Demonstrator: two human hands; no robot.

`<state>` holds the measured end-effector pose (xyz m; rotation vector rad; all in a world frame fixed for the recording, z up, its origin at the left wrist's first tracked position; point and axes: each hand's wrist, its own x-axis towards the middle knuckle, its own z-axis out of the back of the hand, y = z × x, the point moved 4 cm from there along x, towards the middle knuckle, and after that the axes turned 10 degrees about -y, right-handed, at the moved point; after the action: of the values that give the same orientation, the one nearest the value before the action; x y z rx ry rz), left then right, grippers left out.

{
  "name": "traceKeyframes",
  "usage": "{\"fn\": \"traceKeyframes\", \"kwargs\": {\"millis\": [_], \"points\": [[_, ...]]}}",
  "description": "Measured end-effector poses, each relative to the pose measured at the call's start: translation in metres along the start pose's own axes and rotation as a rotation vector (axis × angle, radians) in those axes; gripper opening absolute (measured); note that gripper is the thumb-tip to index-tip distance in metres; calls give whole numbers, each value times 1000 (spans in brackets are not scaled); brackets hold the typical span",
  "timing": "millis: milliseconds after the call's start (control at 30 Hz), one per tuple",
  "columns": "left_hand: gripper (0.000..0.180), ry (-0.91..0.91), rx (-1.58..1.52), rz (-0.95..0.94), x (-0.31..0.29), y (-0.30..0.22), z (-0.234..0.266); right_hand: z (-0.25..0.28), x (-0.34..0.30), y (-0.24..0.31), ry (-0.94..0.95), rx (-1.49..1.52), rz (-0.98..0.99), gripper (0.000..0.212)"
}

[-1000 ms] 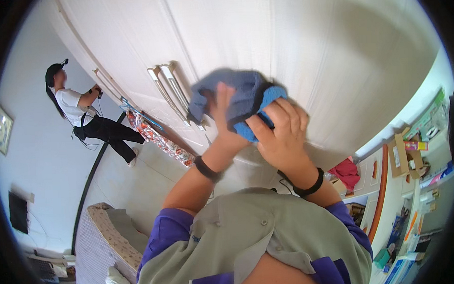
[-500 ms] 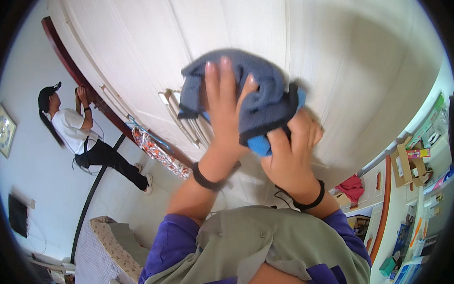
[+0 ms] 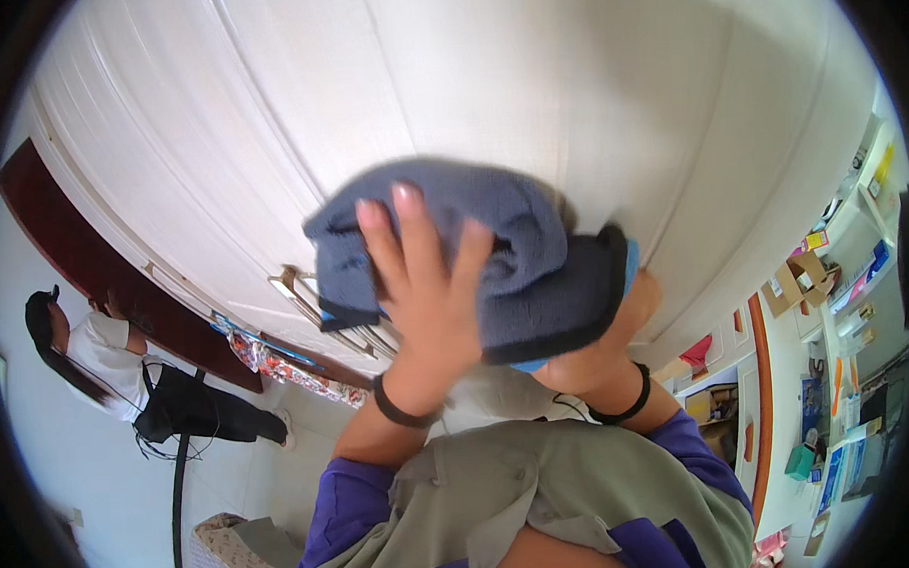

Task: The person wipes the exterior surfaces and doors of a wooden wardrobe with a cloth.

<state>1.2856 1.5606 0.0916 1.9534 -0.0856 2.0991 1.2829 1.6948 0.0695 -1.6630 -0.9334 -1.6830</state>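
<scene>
A dark grey cloth [image 3: 512,207] with black edging and a blue underside is bunched up in front of a white panelled cabinet door [image 3: 487,73]. My left hand [image 3: 425,295] lies on the cloth with its fingers spread apart. Beneath the cloth's right end is my right hand [image 3: 611,334], gripping it, with most of its fingers hidden behind the fabric. Both wrists wear dark bands. Left of the cloth, metal door handles [image 3: 300,289] stick out, partly covered by it.
A person [image 3: 107,371] in a white top and black trousers stands at the left beside a dark red door [image 3: 82,237]. Lower left is a patterned padded piece [image 3: 239,562]. On the right, shelves hold a cardboard box [image 3: 795,282] and several small items.
Both hands and the cloth have shifted down and slightly left in the view. The right fingers, visible before, are now mostly behind the cloth. The view itself has shifted too.
</scene>
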Motion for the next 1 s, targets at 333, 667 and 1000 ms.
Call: {"fn": "traceKeyframes", "kwargs": {"millis": [333, 667, 1000], "points": [[34, 63, -65, -182, -60, 0, 5, -13, -49, 7, 174, 20, 4, 38], [46, 77, -16, 34, -42, -5, -5, -3, -8, 10, 97, -143, 220, 19], [29, -33, 98, 42, -139, -65, -29, 30, -56, -21, 282, 0, 421, 12]]}}
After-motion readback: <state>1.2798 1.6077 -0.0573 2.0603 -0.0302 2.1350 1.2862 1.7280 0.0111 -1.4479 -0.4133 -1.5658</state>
